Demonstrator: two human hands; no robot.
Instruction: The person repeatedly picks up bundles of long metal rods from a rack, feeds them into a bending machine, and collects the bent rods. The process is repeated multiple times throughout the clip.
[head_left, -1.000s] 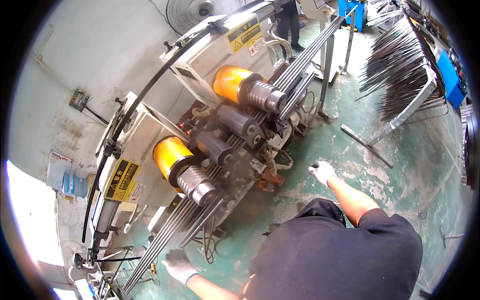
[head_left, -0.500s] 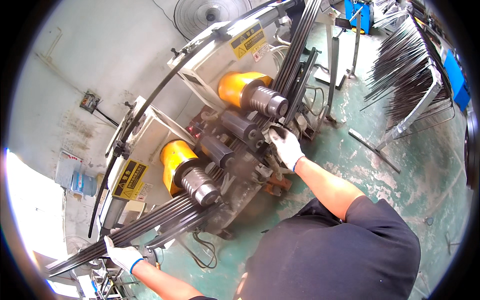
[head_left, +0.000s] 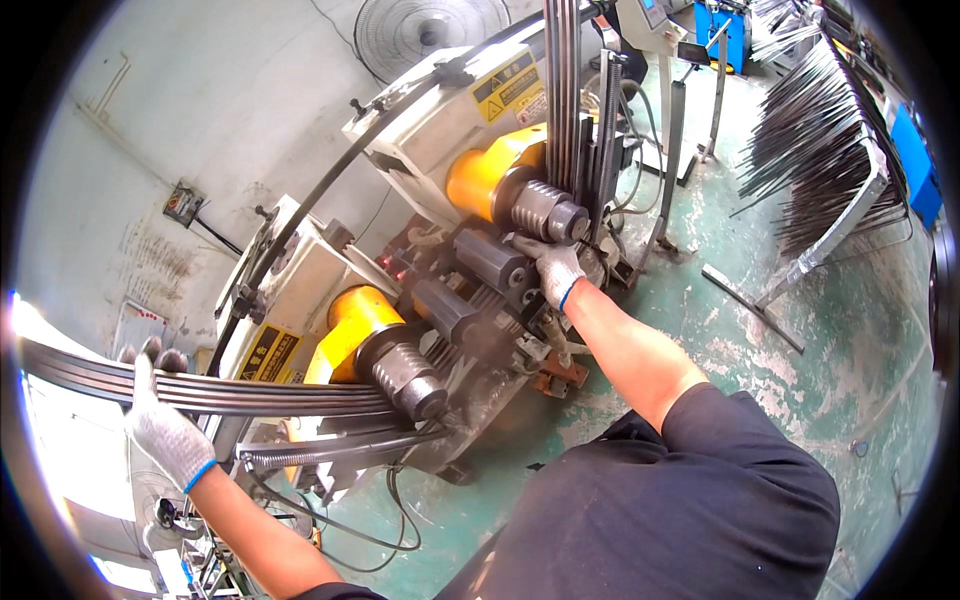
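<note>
My left hand [head_left: 168,440], in a whitish glove with dark fingertips, grips a row of several dark metal rods [head_left: 270,394] at the left. Its thumb crosses their front, and the other fingertips show above them. The rods run to the lower grooved roller [head_left: 402,376] of a bending machine. Beside the upper grooved roller [head_left: 545,210], my gloved right hand [head_left: 557,272] stretches its fingers leftward, close to a dark faceted block [head_left: 488,258]; whether they touch is unclear. The rods [head_left: 562,100] rise steeply past that roller. The rods' middle stretch is mostly hidden behind the blocks.
Yellow housings [head_left: 352,325] sit behind the rollers on white machine bodies with warning labels. A ribbed bar [head_left: 330,448] and hanging cables lie below the left rods. A rack of many thin rods [head_left: 810,150] stands right on the green floor. A fan [head_left: 430,38] is behind.
Both rod ends have swung upward and back around the rollers. My left hand rose with the left end; my right hand shifted up and left toward the faceted block.
</note>
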